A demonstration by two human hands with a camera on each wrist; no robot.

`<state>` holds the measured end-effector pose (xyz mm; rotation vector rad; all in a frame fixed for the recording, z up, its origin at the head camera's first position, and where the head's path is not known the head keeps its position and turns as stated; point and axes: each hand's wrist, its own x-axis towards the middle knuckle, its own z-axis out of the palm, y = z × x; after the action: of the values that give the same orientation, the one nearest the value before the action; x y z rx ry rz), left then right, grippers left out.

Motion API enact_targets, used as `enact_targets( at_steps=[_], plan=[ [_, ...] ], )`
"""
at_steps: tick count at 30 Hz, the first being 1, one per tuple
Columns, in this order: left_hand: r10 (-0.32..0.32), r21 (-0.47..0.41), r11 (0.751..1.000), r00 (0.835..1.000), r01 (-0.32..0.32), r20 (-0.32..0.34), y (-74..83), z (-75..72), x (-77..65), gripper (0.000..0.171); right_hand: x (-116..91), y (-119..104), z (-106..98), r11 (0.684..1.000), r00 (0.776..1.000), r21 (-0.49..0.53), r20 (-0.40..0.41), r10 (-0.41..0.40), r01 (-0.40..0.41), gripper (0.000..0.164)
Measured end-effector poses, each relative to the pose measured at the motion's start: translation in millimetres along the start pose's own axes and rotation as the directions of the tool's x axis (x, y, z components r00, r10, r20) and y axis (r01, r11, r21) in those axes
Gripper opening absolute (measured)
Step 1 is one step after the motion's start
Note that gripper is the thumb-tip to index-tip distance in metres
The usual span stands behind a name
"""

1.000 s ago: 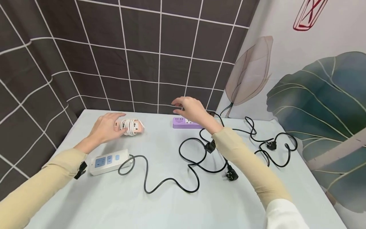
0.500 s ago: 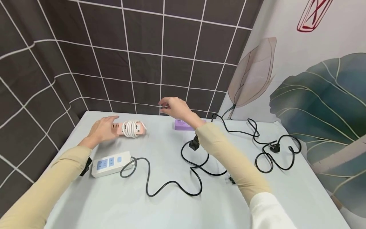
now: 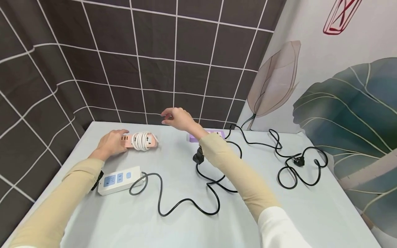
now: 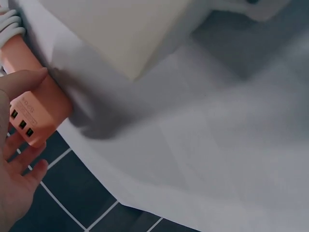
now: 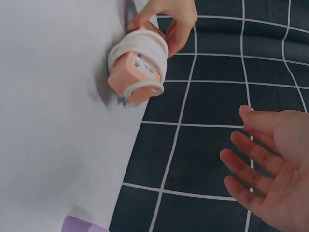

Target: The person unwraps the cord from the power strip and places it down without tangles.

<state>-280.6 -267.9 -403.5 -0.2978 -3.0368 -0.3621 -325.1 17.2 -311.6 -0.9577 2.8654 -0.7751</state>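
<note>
A pink power strip [image 3: 149,140] with its white cord [image 3: 141,141] wound round it lies near the back left of the table. My left hand [image 3: 112,143] holds its left end, thumb on one side and fingers on the other, as the left wrist view shows. The strip's small USB slots [image 4: 22,124] face up beside the thumb. My right hand [image 3: 177,119] hovers at the back edge, right of the pink strip, fingers relaxed and apart. Nothing is in it in the right wrist view, where the wound cord [image 5: 140,50] shows ahead of it.
A white power strip [image 3: 119,179] with blue sockets lies in front of the left hand, its dark cord [image 3: 173,206] winding rightward. Behind the right forearm sits a purple power strip [image 3: 193,138]. Black cords and a plug [image 3: 299,161] lie on the right of the table [image 3: 173,230].
My right hand has moved left along the back edge toward the pink power strip. My left hand has shifted from over the pink strip to a hold on its left end.
</note>
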Motion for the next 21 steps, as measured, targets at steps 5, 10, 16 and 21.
enact_targets(
  at_steps=[5, 10, 16, 21],
  plan=[
    [0.026, -0.007, 1.000, 1.000, -0.026, 0.001, -0.2, 5.9, 2.7, 0.060, 5, 0, 7, 1.000, 1.000, 0.015, -0.002, 0.002, -0.002, 0.032],
    [0.041, -0.019, 0.999, 0.999, -0.041, -0.003, -0.8, 6.7, 1.2, 0.054, 6, 0, 11, 1.000, 1.000, 0.001, 0.018, -0.010, 0.010, 0.032],
    [0.029, -0.037, 0.999, 1.000, -0.029, 0.005, 0.2, 5.9, -1.7, 0.054, 6, 0, 15, 1.000, 1.000, 0.005, 0.023, -0.001, 0.001, 0.030],
    [0.076, -0.046, 0.996, 0.997, -0.075, 0.003, 7.0, 6.3, -2.8, 0.054, 9, -1, 22, 1.000, 0.999, 0.008, 0.037, -0.014, 0.014, 0.029]
  ],
)
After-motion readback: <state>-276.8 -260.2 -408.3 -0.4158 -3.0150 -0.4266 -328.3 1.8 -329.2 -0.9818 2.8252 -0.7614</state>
